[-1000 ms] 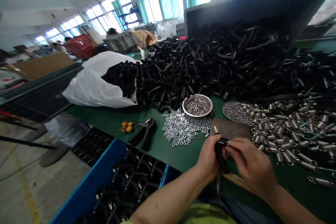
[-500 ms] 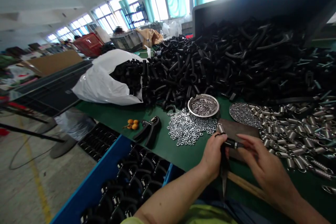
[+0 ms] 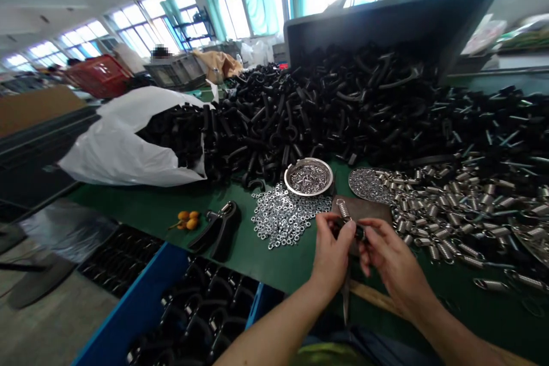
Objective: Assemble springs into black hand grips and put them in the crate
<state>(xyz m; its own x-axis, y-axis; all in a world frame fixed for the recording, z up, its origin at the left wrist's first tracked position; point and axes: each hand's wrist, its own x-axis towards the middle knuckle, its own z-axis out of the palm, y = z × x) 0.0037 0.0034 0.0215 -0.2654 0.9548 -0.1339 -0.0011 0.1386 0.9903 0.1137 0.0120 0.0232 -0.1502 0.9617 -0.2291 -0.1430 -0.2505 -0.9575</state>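
Over the front of the green table, my left hand [image 3: 332,251] is closed on a black hand-grip part with a coil spring [image 3: 343,209] standing up from it. My right hand [image 3: 388,251] pinches the same black part from the other side, its fingertips hiding most of it. A narrow pointed piece [image 3: 345,300] shows below my left hand; what it belongs to is hidden. Behind both hands lies a flat brown-grey plate [image 3: 373,211]. To the left, a hand grip [image 3: 218,231] with two black handles rests near several small orange fruits [image 3: 187,219].
Loose nuts [image 3: 278,217] spread beside a metal bowl [image 3: 309,177] of small metal parts. Many springs [image 3: 454,211] lie at the right. Black handles [image 3: 266,108] heap up behind, partly in a white sack [image 3: 124,143]. A blue crate [image 3: 124,311] of black grips stands front left.
My view has swung right, so the table's things sit further left. My right hand has come closer to my left, its fingers now bunched around the black part.
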